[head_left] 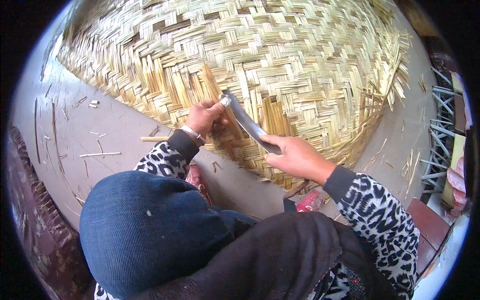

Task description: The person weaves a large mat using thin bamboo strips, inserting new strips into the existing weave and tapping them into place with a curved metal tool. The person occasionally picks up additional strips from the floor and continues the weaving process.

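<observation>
A large mat (280, 55) woven from pale split reed spreads out in front of me, its near corner between my feet. My left hand (203, 119) is closed at the mat's near left edge, pinching a tan reed strip (212, 82) that sticks out of the weave. White wrapping covers the tip of its thumb. In my right hand (296, 156) is a curved grey metal blade (246, 120), slanting up and left across the mat. Its far end lies beside the wrapped thumb. The blade's grip is hidden under my fingers.
Loose reed scraps (100, 154) litter the grey floor (125, 127) on the left. A rack of light metal bars (440, 132) stands at the right edge, near a dark red board (426, 232). Brown ruffled fabric (45, 225) lies at far left. My denim-covered knee (150, 225) rises below my left hand.
</observation>
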Available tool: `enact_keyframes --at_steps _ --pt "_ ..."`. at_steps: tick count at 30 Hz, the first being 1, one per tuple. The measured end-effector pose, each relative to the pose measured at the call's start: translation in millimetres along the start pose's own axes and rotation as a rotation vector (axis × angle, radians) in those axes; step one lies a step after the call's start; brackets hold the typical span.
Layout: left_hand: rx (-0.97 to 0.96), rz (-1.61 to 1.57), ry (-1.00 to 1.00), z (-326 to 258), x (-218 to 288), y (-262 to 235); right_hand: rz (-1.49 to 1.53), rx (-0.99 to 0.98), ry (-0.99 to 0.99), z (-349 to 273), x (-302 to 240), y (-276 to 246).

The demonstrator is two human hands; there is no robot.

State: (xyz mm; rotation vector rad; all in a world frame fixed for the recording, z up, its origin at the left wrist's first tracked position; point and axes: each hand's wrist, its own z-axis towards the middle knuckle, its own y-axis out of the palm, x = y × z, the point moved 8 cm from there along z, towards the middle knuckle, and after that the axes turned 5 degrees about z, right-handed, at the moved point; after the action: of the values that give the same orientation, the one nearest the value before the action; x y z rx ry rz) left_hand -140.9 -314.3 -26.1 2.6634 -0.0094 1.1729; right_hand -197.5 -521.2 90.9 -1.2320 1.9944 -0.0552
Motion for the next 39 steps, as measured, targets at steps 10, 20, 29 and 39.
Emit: enact_keyframes --at_steps 10,20,29,39 --pt "-0.027 0.03 -0.122 -1.1 4.6 8.0 -0.092 0.288 0.008 33.4 -7.5 26.8" --pt "-0.199 -0.065 -0.424 -29.5 -14.0 26.7 -0.265 0.241 0.014 41.8 -12.5 22.7" --pt "0.063 -0.048 -0.369 12.1 -17.3 13.7 -0.309 0.217 0.006 43.6 -14.3 21.9" --pt "0.162 0.974 0.315 -10.8 30.3 7.6 -0.416 0.202 -0.053 30.9 -17.5 11.8"
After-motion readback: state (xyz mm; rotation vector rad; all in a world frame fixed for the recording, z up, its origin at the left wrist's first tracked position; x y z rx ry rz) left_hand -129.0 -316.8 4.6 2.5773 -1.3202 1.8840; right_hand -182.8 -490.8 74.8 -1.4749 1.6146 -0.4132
